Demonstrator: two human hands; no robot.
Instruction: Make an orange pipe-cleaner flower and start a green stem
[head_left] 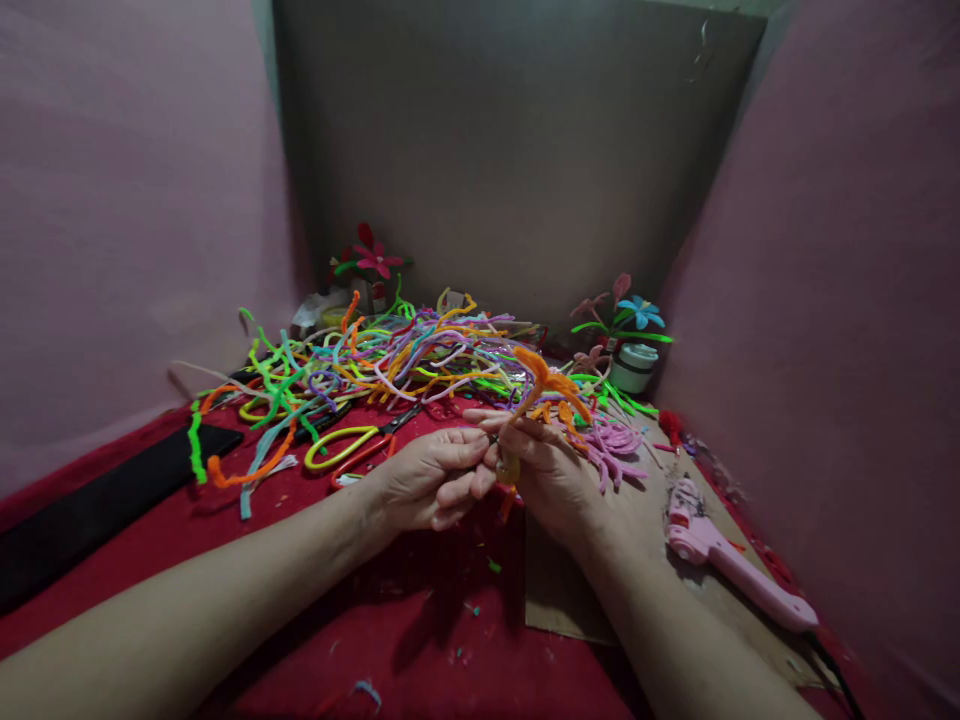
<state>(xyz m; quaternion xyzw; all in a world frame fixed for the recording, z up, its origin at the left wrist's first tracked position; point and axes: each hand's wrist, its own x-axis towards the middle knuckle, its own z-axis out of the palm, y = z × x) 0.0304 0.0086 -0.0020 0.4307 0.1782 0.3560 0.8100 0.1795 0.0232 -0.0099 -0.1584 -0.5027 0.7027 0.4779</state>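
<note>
The orange piece (536,370) stood above the middle of the bench (450,650), its upper end already bent into petal-like lobes on a thin stem, so by its look the shaping was partly done; the stem, gathered between the hands, seemed the unfinished part. The right hand's (555,475) grip pinched that stem, with a small yellow bit (508,467) just below. The left hand's (442,475) fingers curled in close beside it, but whether they pinched anything I could not tell, since the contact was small and dim. Finished-looking flowers, one pink (377,258) and one blue (642,312), stood at the back, while the pile of strips (405,350) lay loose. The scissors' (341,447) blades ran partly under the pile, and the glue gun's (735,570) cord left the frame at lower right.
</note>
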